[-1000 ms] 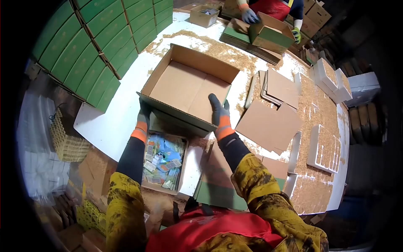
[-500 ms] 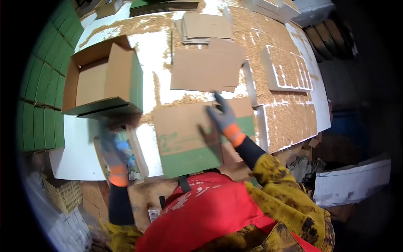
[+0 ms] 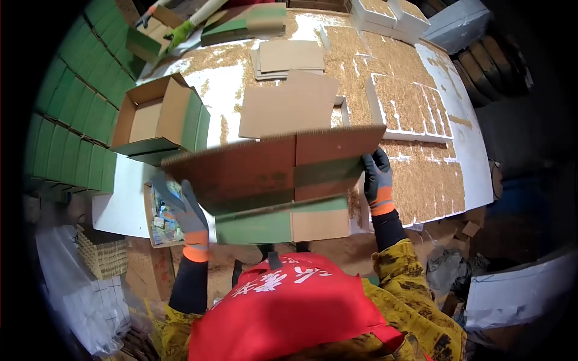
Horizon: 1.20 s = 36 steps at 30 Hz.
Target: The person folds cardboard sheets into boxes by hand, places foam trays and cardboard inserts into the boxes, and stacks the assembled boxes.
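Observation:
A flattened cardboard box (image 3: 253, 174), brown with green bands, is tilted up in front of me, its far panel raised off the table. My right hand (image 3: 378, 179), in a grey glove with an orange cuff, grips its right edge with bent fingers. My left hand (image 3: 188, 212), gloved the same way, is beside the left edge with fingers stretched and thumb apart; the fingertips are blurred. Under and beside that hand sits a small open box (image 3: 150, 225) of colourful printed packets or slips. An open, upright carton (image 3: 195, 123) stands beyond it, brown inside and green outside.
Loose cardboard sheets (image 3: 283, 108) lie mid-table. White trays (image 3: 385, 129) filled with brown granular material line the right. Green cartons (image 3: 60, 144) are stacked at left. At the far left, another person's green-gloved hand (image 3: 179, 34) touches a small carton (image 3: 158, 29).
The flattened box has been raised from lying flat into a tilt. My right hand moved from above it to its right edge; my left hand shifted right, toward its left edge. Another person's hands appeared.

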Available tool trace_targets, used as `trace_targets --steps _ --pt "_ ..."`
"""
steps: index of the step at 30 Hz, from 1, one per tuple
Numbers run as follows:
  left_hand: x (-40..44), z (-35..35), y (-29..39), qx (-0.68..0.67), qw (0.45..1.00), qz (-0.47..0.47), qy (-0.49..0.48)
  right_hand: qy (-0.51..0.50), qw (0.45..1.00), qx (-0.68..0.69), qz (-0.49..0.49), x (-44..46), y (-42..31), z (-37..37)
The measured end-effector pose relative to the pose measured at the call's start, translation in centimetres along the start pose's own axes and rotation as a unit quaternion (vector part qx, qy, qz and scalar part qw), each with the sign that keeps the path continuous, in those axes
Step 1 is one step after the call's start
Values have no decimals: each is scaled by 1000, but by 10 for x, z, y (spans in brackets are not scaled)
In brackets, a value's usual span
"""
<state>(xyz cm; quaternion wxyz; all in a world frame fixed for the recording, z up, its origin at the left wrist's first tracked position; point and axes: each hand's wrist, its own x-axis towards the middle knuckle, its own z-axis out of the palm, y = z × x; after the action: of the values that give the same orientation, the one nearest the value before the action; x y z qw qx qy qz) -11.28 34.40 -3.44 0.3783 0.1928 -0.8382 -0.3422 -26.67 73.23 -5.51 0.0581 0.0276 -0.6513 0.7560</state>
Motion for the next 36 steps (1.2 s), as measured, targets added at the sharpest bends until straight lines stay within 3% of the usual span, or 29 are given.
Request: trace_targets --steps 1,2,3,5,6,7,9,10,11,13,14,17,19,21,23,25,27,30,31,33,35,36 --pt "25 -6 46 -41 994 66 81 -52 999 -15 3 4 -1 -11" --pt "35 -14 60 -33 998 58 18 -91 995 -30 20 6 2 -21" --pt "43 -22 68 183 964 190 -41 -130 990 -46 38 5 3 -29" --pt "54 -28 69 249 911 263 -196 -83 990 -77 78 -1 -9 -30" --pt "60 -31 69 226 913 280 -193 2 985 -169 -37 -10 -18 -23" --pt "66 -38 67 219 906 263 -251 93 951 -254 -150 -22 -40 -6" --pt "75 -52 66 199 881 224 -366 56 909 -280 -304 -40 -88 31" --pt "81 -55 76 170 877 191 -407 -30 871 -339 -354 -46 -113 56" --pt "87 -53 73 89 877 75 -466 -111 820 -393 -400 -50 -128 82" --pt "99 -51 71 31 850 32 -525 -241 755 -497 -354 -58 -126 120" --pt "108 -51 70 60 824 68 -560 -258 734 -519 -355 -59 -122 121" --pt "121 -49 93 193 800 69 -564 -300 710 -539 -339 -79 -130 112" --pt "118 -43 68 184 822 183 -507 -316 702 -538 -343 -97 -132 103" --pt "112 -49 83 264 807 334 -410 -287 721 -508 -374 -109 -128 97" --pt "110 -58 85 256 819 355 -371 -290 739 -505 -341 -111 -145 88" --pt "105 -77 111 276 876 298 -261 -284 807 -425 -294 -105 -152 72" --pt "98 -93 103 245 895 285 -242 -321 824 -377 -276 -97 -159 44" --pt "61 -72 105 217 876 186 -388 -492 750 -350 -268 -91 -166 35" --pt "48 -54 103 198 870 155 -425 -523 688 -434 -253 -101 -169 45" --pt "33 -18 85 176 821 195 -506 -537 657 -443 -290 -104 -139 67" --pt "43 -3 63 -20 757 -2 -654 -547 759 -332 -117 -89 -125 95" --pt "56 0 60 -81 687 -282 -665 -540 798 -265 -32 -78 -120 105"
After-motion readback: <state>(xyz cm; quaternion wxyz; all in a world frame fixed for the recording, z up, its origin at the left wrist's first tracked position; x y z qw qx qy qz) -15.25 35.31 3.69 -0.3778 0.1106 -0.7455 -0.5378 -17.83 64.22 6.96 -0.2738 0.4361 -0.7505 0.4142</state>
